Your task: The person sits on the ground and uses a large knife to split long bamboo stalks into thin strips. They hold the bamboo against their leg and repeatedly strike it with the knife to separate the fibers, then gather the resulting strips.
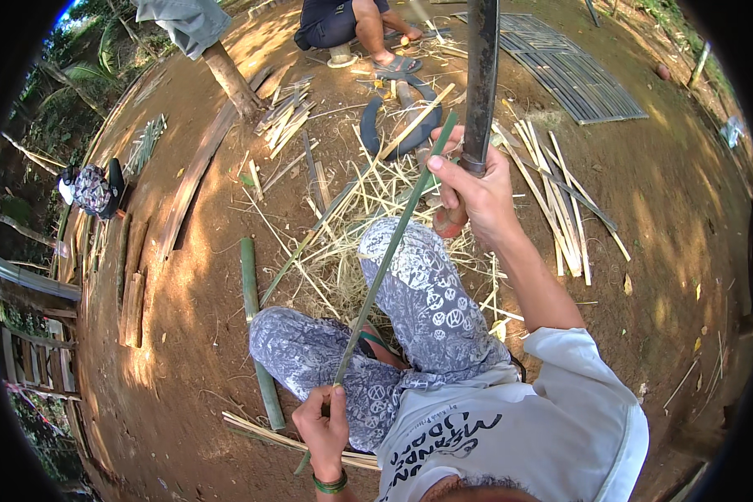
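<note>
"Head view: what do the hands hold?"

"Left hand (pixel 322 425), clamped low on one green strip (pixel 385 263) slanting above the legs (pixel 443 309); right hand (pixel 481 188), pinching its top and gripping one dark-bladed knife (pixel 480 75)."

"Anything in the way?"

"One green pole (pixel 249 276) at left, heaped shavings (pixel 343 289) beyond; farther, one seated co-worker (pixel 336 29), one slatted panel (pixel 573 67)."

Dark slatted panel (pixel 565 67) on brown ground (pixel 661 293), long plank (pixel 195 174), logs (pixel 132 309), co-worker (pixel 330 32) seated on low stool (pixel 340 58)
</note>
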Demonstrator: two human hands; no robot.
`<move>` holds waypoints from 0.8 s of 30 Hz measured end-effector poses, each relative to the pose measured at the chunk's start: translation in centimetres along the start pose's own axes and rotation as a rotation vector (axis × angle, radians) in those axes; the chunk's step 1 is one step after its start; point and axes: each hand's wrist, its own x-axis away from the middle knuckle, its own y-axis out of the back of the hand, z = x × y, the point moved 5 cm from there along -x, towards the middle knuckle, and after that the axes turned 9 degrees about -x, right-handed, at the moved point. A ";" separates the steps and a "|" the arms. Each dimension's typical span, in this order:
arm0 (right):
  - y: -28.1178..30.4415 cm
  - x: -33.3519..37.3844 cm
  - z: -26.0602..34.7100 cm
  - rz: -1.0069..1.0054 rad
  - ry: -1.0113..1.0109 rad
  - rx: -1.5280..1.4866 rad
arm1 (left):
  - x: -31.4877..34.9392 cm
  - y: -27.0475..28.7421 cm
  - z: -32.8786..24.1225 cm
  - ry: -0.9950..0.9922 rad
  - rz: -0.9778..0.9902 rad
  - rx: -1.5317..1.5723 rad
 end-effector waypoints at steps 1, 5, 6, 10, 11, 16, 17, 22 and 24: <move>0.2 -0.3 0.5 -0.004 0.027 0.035 | -0.4 -0.2 -0.6 -0.026 0.029 0.019; 1.4 -1.4 1.7 -0.051 0.097 0.208 | -0.8 -1.8 -3.1 -0.044 0.126 0.161; 1.8 -1.8 2.1 -0.073 0.108 0.258 | -0.9 -2.2 -3.6 -0.025 0.129 0.213; 3.2 -2.3 2.4 -0.085 0.114 0.378 | -1.2 -4.3 -3.8 -0.126 0.249 0.181; 2.8 -1.9 2.6 -0.048 0.058 0.405 | -1.3 -5.1 -3.6 -0.186 0.219 0.255; 5.0 2.1 0.2 0.017 -0.124 0.572 | -2.1 -9.0 -4.8 0.183 0.520 0.740; 5.2 3.1 -0.7 0.075 -0.148 0.596 | -2.5 -9.8 -5.6 0.220 0.528 0.789; 4.6 8.4 -4.7 0.343 -0.201 0.980 | -5.0 -12.0 -6.6 0.270 0.519 0.850; 3.7 9.2 -5.8 0.453 -0.138 1.119 | -5.8 -12.6 -6.8 0.247 0.515 0.809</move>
